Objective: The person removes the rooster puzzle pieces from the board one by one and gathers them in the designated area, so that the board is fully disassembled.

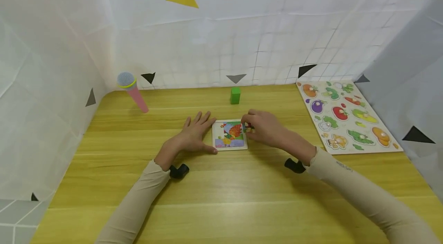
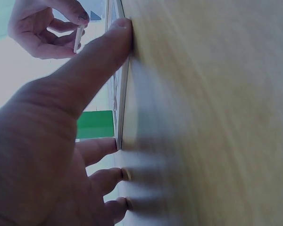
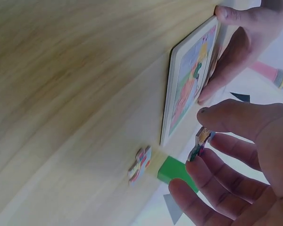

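Note:
A small picture jigsaw in a pale frame [image 1: 231, 148] lies flat on the table, showing a colourful hen-like picture with a bare patch at its upper left. My left hand [image 1: 189, 138] is spread at the frame's left side, thumb and forefinger touching its edge. Above the frame's right edge, my right hand [image 1: 266, 128] pinches a jigsaw piece [image 3: 201, 141] between thumb and fingers, tilted on edge. Another loose jigsaw piece [image 3: 140, 165] lies on the table beside the frame, largely covered by the right hand in the head view.
Behind the frame stands a green block [image 1: 235, 95]. A pink toy microphone [image 1: 137, 99] is at the back left. To the right lies a vegetable peg puzzle board [image 1: 316, 130]. White sheeting [image 1: 194, 55] closes off the table's back and sides.

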